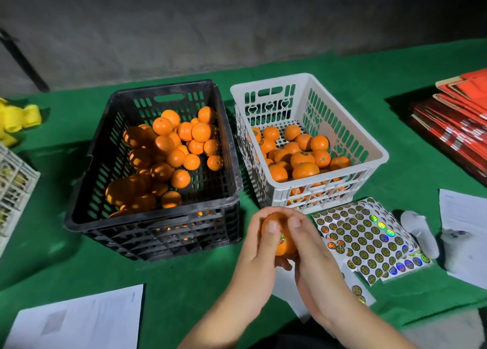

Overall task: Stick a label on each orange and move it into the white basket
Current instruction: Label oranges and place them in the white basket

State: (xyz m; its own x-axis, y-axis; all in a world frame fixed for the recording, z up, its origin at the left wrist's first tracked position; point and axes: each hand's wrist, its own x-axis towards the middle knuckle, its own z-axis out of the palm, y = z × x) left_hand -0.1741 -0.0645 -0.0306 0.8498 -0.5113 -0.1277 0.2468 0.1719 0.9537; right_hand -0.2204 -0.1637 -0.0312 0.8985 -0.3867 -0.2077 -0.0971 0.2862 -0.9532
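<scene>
Both hands hold one orange point(285, 245) just in front of the white basket point(374, 148). My left hand point(257, 253) curls round its left side and my right hand point(313, 256) wraps its right side, both thumbs on top. A shiny label point(282, 236) sits on the orange between the thumbs. The white basket holds several oranges point(303, 158), some labelled. The black crate point(232, 148) to its left holds several more oranges point(168, 153). Sheets of holographic labels point(369, 238) lie right of my hands.
A green cloth point(184, 282) covers the table. White papers lie at the front left point(79, 319) and far right point(463, 232). Red flat boxes point(458, 119) are stacked at the back right, a yellow thing point(18, 119) and another white crate point(13, 185) at the left.
</scene>
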